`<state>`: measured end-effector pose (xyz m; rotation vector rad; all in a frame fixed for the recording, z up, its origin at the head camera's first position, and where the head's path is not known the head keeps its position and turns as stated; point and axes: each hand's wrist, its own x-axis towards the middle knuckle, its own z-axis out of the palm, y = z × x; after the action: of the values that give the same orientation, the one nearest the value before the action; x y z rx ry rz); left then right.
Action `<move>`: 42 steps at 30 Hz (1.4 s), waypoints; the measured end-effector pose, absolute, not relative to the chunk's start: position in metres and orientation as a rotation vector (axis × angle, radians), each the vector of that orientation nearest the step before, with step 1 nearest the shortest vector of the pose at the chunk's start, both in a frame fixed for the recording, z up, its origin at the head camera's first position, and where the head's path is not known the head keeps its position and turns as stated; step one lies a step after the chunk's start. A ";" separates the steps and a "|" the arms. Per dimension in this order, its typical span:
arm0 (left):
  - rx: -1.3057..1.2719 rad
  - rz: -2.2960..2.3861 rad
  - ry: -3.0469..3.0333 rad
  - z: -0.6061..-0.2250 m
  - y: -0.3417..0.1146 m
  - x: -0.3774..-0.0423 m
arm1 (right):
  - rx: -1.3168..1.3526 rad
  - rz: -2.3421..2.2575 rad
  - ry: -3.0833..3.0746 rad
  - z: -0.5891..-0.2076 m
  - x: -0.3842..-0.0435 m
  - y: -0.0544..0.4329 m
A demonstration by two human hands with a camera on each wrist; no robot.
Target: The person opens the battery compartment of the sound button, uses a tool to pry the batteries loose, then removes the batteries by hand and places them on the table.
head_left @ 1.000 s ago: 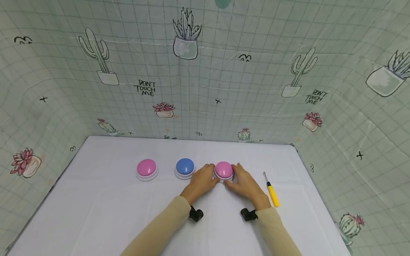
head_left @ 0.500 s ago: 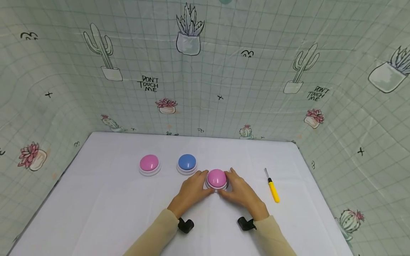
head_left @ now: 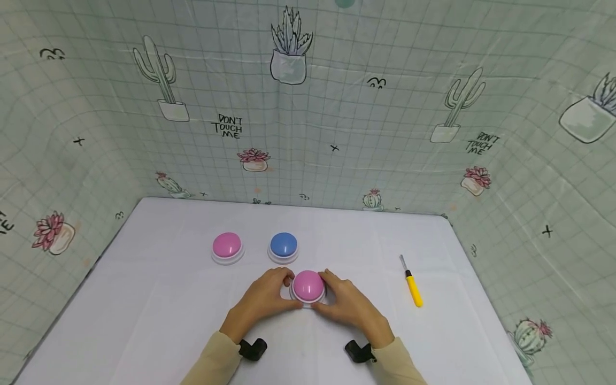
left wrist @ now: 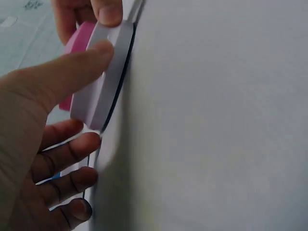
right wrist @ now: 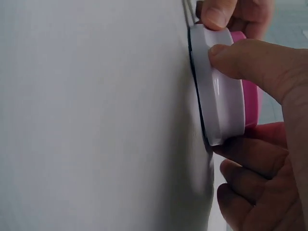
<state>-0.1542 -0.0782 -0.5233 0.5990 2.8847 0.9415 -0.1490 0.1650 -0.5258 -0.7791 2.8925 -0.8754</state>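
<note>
A pink push button [head_left: 308, 286] with a domed top and a round white base is between my two hands, near the middle of the table. My left hand [head_left: 262, 297] holds its left side, the thumb [left wrist: 91, 62] on the front of the base and the fingers around toward the back. From the right, my right hand [head_left: 348, 302] grips it likewise, its thumb [right wrist: 236, 57] pressed on the base. Whether the base rests on the table or hovers just above it, I cannot tell. Behind stand a blue push button [head_left: 283, 245] and another pink push button [head_left: 227, 245].
A screwdriver [head_left: 412, 286] with a yellow handle lies on the right of the white table [head_left: 159, 305]. Printed cloth [head_left: 308, 123] hangs behind and at both sides of the table. Black wrist cameras [head_left: 253, 349] sit under both wrists.
Both hands have brought the held pink button leftward and toward me, from the row's right end to in front of the blue button. The other buttons and the screwdriver stay put.
</note>
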 end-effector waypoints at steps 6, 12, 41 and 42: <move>0.644 1.068 2.809 -0.528 -0.091 -0.154 | -0.909 -0.934 2.838 -0.527 -0.151 0.162; 0.712 1.053 2.719 -0.524 -0.095 -0.160 | -0.909 -0.914 2.758 -0.521 -0.153 0.162; 0.820 1.060 2.679 -0.524 -0.106 -0.173 | -0.944 -0.984 2.675 -0.505 -0.157 0.160; 0.816 1.069 2.669 -0.525 -0.107 -0.174 | -0.939 -0.994 2.667 -0.505 -0.158 0.160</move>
<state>-0.1737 -0.1068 -0.5246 0.8164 2.6694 1.0688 -0.1582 0.1603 -0.5049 -0.9392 2.6673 -0.9944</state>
